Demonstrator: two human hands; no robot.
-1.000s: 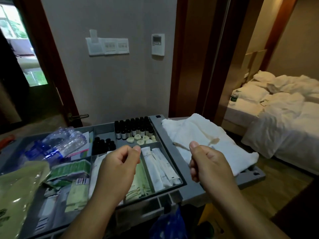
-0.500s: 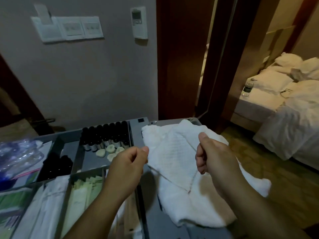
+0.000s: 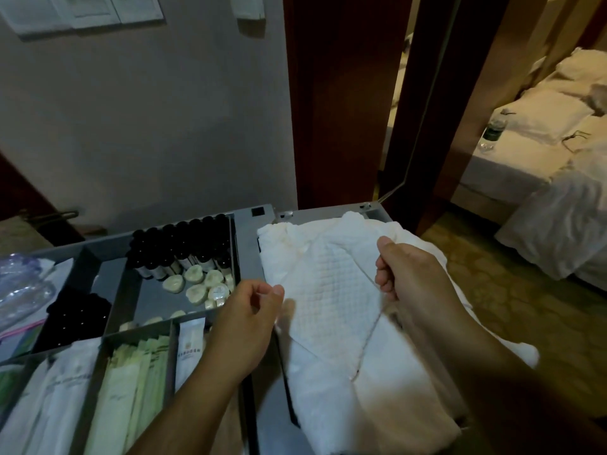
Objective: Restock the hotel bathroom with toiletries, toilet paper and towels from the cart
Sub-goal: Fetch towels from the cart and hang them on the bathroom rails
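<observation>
A bed (image 3: 542, 159) with rumpled white linen fills the room seen through the doorway on the right, well apart from the cart. The grey cart (image 3: 253, 231) stands against the wall, its top split into a divided tray on the left and a flat section on the right. A white towel (image 3: 331, 290) lies on that flat right section, its quilted top layer lifted slightly off the folds beneath. The right hand (image 3: 414, 277) is at the layer's right edge, its fingers (image 3: 382, 267) curled tight around the cloth. The left hand (image 3: 244, 320) is at the layer's left edge, thumb and forefinger pinching it just beside the tray's divider. A crumpled clear plastic bag (image 3: 23, 284) sits at the tray's far left. Long white and green sachets (image 3: 131, 372) lie side by side in the near compartments. Small black bottles (image 3: 184, 244) stand upright in rows in the far compartment, with round wrapped soaps (image 3: 197, 284) just in front of them
</observation>
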